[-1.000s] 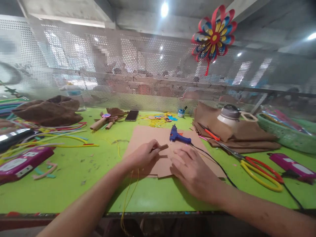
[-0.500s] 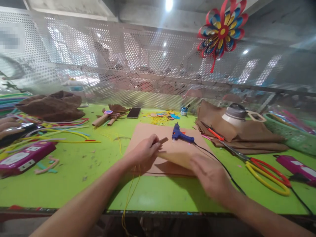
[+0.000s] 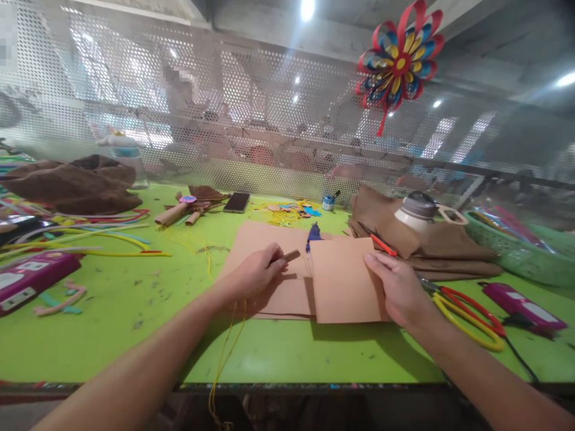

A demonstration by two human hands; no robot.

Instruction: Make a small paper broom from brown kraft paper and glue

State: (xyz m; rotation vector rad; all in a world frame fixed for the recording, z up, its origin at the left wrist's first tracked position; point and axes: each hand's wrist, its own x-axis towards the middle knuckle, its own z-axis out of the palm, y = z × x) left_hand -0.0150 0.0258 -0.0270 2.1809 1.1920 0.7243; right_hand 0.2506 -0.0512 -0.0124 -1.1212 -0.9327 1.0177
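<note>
Between the thumb and fingers of my left hand (image 3: 254,270) is a small brown strip (image 3: 293,255), its tip sticking out to the right. Thin yellow string (image 3: 219,358) hangs below that wrist over the table edge. My right hand (image 3: 399,288) grips the right edge of a tan square of card (image 3: 345,281), held tilted with its flat face towards me. Under both hands lies a larger tan sheet (image 3: 263,236). The blue glue gun (image 3: 312,234) rests on this sheet, mostly hidden behind the card.
Large scissors (image 3: 471,314) and a purple power strip (image 3: 523,308) lie at the right, near folded brown material (image 3: 431,245), a lidded cup (image 3: 415,209) and a green basket (image 3: 498,242). Another power strip (image 3: 38,278) lies left. A phone (image 3: 236,202) and yellow scraps (image 3: 287,212) lie behind.
My right hand has turned the card from nearly edge-on to face me, and it now covers most of the glue gun. My left hand keeps its grip on the strip.
</note>
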